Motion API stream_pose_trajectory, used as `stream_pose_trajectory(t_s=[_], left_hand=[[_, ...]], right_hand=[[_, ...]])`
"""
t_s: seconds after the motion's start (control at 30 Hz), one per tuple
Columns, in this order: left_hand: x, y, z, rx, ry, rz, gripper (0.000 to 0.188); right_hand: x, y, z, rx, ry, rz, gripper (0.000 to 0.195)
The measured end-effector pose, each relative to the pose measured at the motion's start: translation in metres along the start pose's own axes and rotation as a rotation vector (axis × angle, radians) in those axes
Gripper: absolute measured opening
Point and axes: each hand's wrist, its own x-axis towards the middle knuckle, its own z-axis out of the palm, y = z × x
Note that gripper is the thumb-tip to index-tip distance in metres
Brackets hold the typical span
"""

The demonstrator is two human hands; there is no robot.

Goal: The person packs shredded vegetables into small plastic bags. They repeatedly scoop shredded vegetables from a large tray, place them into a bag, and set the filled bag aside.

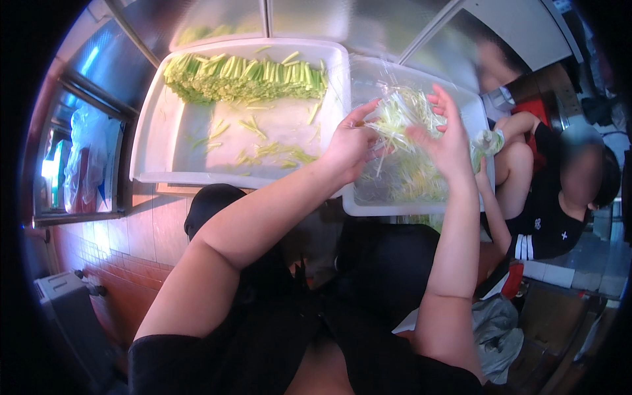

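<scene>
My left hand [353, 140] grips a loose bunch of shredded pale green and white vegetable [397, 116], above a white plastic tub [412, 211]. My right hand [447, 136] is at the right side of the bunch, fingers spread and thumb blurred over the shreds. Whether its thumb presses on them is hard to tell. Clear plastic film [365, 76] shows behind the bunch. More shreds [419, 180] lie in the tub below. To the left, a second white tub [140, 153] holds a stacked row of cut green stalks [247, 76] along its far side, with loose pieces nearer me.
At the right sits another person [543, 197] in a black top, whose hands hold a bundle of greens [486, 143] at the tub's edge. Metal panels [306, 19] stand behind the tubs. A grey plastic bag [496, 335] lies at lower right, and a grey case [74, 321] at lower left.
</scene>
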Motion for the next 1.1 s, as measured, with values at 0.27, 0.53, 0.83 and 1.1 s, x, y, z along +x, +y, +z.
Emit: stream_pose_trajectory(t_s=[0.27,0.53,0.83,1.1], left_hand=[[0.015,-0.004,-0.015,-0.088,0.150,0.163,0.063],[0.013,0.003,-0.019,-0.069,0.173,0.097,0.064],[0.021,-0.024,-0.026,0.078,0.178,0.214,0.063],[0.017,-0.030,-0.022,0.206,0.033,-0.018,0.058]], right_hand=[[-0.019,-0.052,0.026,-0.279,-0.172,-0.020,0.059],[-0.012,-0.003,-0.010,0.006,-0.270,0.234,0.009],[0.050,-0.077,0.016,-0.599,-0.390,-0.312,0.012],[0.181,-0.083,0.210,-0.382,-0.626,-0.960,0.050]])
